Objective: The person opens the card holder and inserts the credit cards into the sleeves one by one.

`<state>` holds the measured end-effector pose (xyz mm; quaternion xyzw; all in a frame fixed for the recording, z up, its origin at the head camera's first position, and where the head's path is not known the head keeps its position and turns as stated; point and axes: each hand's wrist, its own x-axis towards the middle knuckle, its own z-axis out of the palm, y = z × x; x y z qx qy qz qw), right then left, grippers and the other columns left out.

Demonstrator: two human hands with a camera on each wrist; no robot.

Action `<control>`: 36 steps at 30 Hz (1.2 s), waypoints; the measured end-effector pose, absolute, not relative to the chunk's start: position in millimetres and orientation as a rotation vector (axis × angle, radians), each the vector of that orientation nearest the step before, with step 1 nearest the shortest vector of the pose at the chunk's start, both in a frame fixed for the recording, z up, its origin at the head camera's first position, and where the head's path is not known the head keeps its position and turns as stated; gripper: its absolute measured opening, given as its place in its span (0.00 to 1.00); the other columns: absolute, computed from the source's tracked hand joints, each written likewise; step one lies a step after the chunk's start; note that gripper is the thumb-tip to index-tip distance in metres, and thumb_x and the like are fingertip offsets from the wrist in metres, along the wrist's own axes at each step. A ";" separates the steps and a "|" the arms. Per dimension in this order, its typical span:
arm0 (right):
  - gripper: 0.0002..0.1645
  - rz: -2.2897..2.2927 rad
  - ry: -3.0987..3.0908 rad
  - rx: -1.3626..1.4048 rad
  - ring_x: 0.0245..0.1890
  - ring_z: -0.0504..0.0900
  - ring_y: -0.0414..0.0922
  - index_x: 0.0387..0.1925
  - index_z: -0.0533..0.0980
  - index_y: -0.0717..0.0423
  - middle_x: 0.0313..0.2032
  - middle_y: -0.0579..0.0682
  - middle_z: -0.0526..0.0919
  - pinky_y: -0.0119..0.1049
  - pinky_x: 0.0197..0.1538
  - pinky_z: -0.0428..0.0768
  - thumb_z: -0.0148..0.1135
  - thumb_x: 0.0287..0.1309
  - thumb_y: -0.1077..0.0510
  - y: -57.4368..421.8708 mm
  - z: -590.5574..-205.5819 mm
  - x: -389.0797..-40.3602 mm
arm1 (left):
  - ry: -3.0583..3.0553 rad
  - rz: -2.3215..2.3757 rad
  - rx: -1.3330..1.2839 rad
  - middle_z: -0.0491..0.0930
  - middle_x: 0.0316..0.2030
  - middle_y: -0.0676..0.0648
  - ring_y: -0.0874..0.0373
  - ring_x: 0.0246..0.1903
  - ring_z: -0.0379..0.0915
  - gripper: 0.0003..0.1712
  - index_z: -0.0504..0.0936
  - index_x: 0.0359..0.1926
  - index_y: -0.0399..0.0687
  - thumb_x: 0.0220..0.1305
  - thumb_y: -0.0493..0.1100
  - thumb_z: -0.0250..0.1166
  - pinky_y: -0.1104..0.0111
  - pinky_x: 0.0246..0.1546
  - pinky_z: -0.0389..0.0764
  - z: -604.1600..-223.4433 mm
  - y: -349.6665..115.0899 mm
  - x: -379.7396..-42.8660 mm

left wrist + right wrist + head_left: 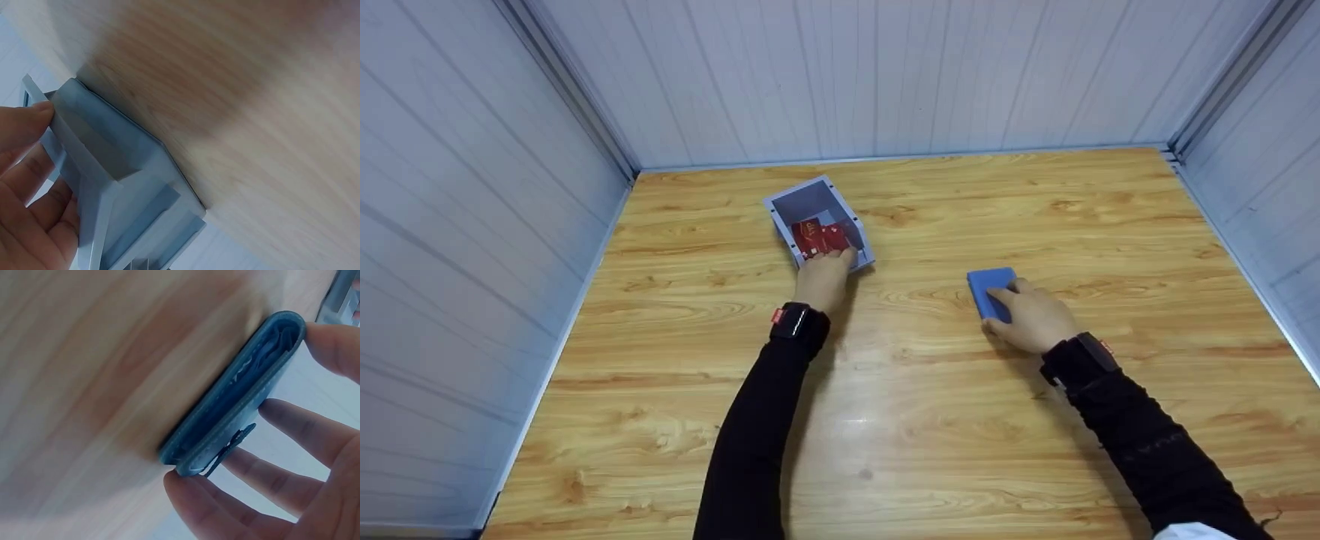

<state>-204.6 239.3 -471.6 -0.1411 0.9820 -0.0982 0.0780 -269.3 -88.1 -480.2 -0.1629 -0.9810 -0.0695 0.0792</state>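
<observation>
My left hand (823, 279) grips the near rim of a grey plastic box (849, 204), thumb on one side and fingers on the other in the left wrist view. Inside the open-topped box lie red cards (808, 236), partly hidden by that hand. To the right, my right hand (1035, 319) holds a folded blue wallet (988, 280) lying on the table. In the right wrist view the thumb and fingertips press opposite ends of the wallet (236, 405), and a small strap (230, 449) shows on its upper face.
The wood-patterned table (907, 420) has white panel walls behind it (885, 82) and on both sides. The box stands left of the middle toward the back wall; the wallet lies to its right and nearer to me.
</observation>
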 end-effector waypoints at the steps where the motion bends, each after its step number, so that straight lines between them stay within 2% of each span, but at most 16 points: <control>1: 0.39 -0.290 2.940 -0.432 0.62 0.68 0.73 0.70 0.66 0.56 0.66 0.74 0.63 0.67 0.59 0.71 0.59 0.63 0.42 237.7 -471.8 -203.5 | -2.937 -0.206 -0.489 0.85 0.46 0.40 0.43 0.42 0.83 0.20 0.77 0.57 0.46 0.64 0.32 0.57 0.52 0.42 0.83 -480.2 -86.9 -269.0; 7: 0.38 -0.277 2.940 -0.478 0.62 0.69 0.72 0.69 0.67 0.55 0.66 0.74 0.64 0.66 0.59 0.71 0.59 0.63 0.41 226.8 -473.0 -197.4 | -2.945 -0.183 -0.503 0.85 0.48 0.41 0.44 0.43 0.83 0.22 0.77 0.59 0.48 0.65 0.33 0.56 0.54 0.44 0.83 -479.7 -80.0 -269.1; 14: 0.39 -0.293 2.947 -0.531 0.63 0.69 0.70 0.68 0.68 0.56 0.66 0.73 0.65 0.64 0.61 0.72 0.60 0.62 0.40 213.3 -473.9 -189.5 | -3.011 -0.179 -0.507 0.82 0.54 0.44 0.45 0.49 0.81 0.24 0.75 0.63 0.51 0.67 0.34 0.54 0.56 0.52 0.81 -478.4 -72.7 -270.5; 27: 0.37 -0.326 2.952 -0.613 0.63 0.70 0.69 0.67 0.70 0.56 0.65 0.72 0.67 0.62 0.63 0.70 0.61 0.62 0.41 197.6 -474.9 -176.4 | -2.946 -0.131 -0.565 0.84 0.50 0.43 0.44 0.44 0.82 0.24 0.76 0.62 0.51 0.65 0.34 0.56 0.55 0.44 0.83 -477.8 -57.2 -265.3; 36: 0.38 -0.349 2.964 -0.662 0.60 0.73 0.68 0.65 0.72 0.57 0.64 0.72 0.68 0.61 0.61 0.73 0.62 0.60 0.40 189.6 -476.7 -170.1 | -2.970 -0.117 -0.610 0.84 0.51 0.43 0.45 0.45 0.82 0.24 0.75 0.63 0.51 0.68 0.37 0.54 0.55 0.46 0.83 -475.9 -44.6 -264.7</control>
